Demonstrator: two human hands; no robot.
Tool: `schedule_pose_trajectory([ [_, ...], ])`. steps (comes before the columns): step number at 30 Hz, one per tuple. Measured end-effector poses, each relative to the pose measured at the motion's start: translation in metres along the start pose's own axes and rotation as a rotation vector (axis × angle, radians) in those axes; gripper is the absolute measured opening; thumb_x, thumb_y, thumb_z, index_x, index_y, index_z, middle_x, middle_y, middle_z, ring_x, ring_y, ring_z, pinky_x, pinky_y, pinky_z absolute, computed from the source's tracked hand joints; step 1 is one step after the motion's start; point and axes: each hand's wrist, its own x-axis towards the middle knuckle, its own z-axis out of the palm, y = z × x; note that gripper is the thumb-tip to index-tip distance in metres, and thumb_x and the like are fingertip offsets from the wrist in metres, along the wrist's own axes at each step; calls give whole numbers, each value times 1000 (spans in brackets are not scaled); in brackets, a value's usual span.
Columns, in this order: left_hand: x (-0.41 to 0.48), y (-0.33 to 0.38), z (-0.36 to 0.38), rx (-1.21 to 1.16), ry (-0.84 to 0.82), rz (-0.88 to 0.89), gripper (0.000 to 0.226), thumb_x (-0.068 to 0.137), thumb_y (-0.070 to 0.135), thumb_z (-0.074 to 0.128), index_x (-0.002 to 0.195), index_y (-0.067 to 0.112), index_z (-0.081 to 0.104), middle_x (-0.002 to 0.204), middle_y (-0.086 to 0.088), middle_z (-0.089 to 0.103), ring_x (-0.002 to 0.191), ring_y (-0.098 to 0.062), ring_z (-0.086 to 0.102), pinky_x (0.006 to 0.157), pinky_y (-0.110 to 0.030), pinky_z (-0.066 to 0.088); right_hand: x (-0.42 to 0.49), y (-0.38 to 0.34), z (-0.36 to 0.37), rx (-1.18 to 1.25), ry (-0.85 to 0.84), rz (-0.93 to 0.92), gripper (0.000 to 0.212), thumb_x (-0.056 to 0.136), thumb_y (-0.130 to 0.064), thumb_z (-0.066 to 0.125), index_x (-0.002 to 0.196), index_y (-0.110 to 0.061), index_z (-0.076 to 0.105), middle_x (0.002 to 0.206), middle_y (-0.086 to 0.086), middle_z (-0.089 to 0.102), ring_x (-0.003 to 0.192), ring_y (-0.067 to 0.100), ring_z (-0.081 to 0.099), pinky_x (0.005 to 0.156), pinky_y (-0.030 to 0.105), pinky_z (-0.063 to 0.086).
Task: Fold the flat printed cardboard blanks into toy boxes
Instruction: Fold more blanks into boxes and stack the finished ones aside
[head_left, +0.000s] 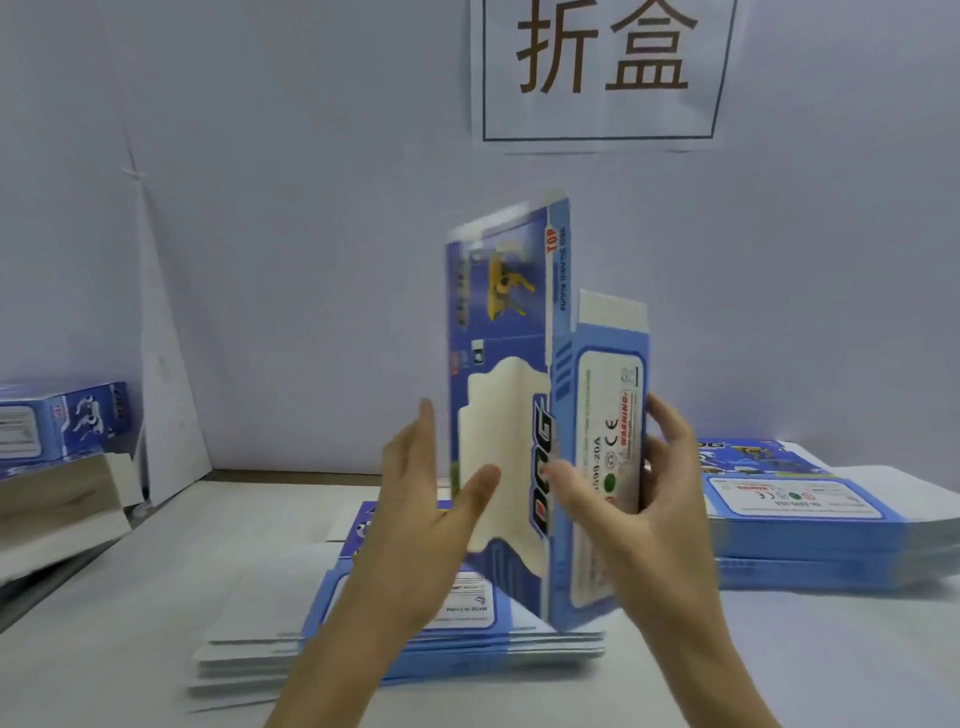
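**Head view: blank held upright, half opened, over the stack**

Head camera, 1 view only. Printed blue blank (545, 415) stands upright at frame centre, lifted in both hands, its lower end just over the near stack. It is partly opened: 2 panels meet at a vertical crease, the front panel with a pale cut-out window, the side panel with warning text. A top flap sticks up at 12 o'clock of the blank, motion-blurred.

Right hand (649, 483) at 3 o'clock of the blank: thumb on the front by the crease, fingers curled round the side panel's far edge, gripping it.

Left hand (431, 499) at 9 o'clock of the blank: fingers straight and together beside the left edge, thumb lying across the pale window. No curl round the card.

Near stack of flat blanks (405, 639) lies on the table (156, 571) at 6 o'clock. Second stack (810, 519) at 3 o'clock, well apart from the first. Folded box (67, 421) at 9 o'clock by the frame edge. Paper sign (602, 73) on the wall at 12 o'clock.
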Motion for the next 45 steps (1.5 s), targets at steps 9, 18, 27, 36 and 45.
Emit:
schedule_pose_trajectory([
  [9, 3, -5, -1, -332, -28, 11, 38, 77, 48, 53, 106, 25, 59, 90, 8, 73, 80, -9, 70, 62, -18, 54, -7, 6, 9, -195, -108, -159, 31, 84, -34, 58, 115, -36, 56, 99, -21, 65, 99, 6, 63, 80, 18, 51],
  [18, 6, -19, 0, -262, -140, -16, 64, 81, 63, 61, 137, 49, 33, 124, 25, 58, 110, 7, 58, 81, -13, 52, -3, 12, 2, -402, -80, -166, 30, 89, -12, 64, 104, -36, 57, 105, -23, 60, 101, -10, 54, 79, 1, 39],
  [27, 9, -26, -8, -215, -205, -34, 100, 65, 34, 75, 146, 50, 17, 143, 18, 46, 127, -10, 51, 102, -42, 48, 7, 7, -13, -476, 203, -329, 39, 87, -22, 57, 123, -33, 48, 118, -7, 51, 108, 8, 51, 92, 20, 41],
  [36, 7, -8, -12, -197, 113, 44, 52, 72, 64, 49, 98, 20, 60, 87, 6, 68, 84, -7, 65, 70, -15, 51, 14, 14, -22, -291, -37, 17, 36, 87, -61, 51, 90, -25, 58, 87, -6, 69, 86, 14, 67, 75, 32, 56],
  [45, 8, -1, -17, -249, 65, -138, 77, 54, 70, 47, 96, 7, 59, 88, -13, 67, 82, -20, 65, 68, -22, 50, 17, -4, -26, -128, -20, 156, 61, 70, -54, 54, 71, 6, 59, 65, 14, 65, 62, 20, 62, 65, 25, 53],
])
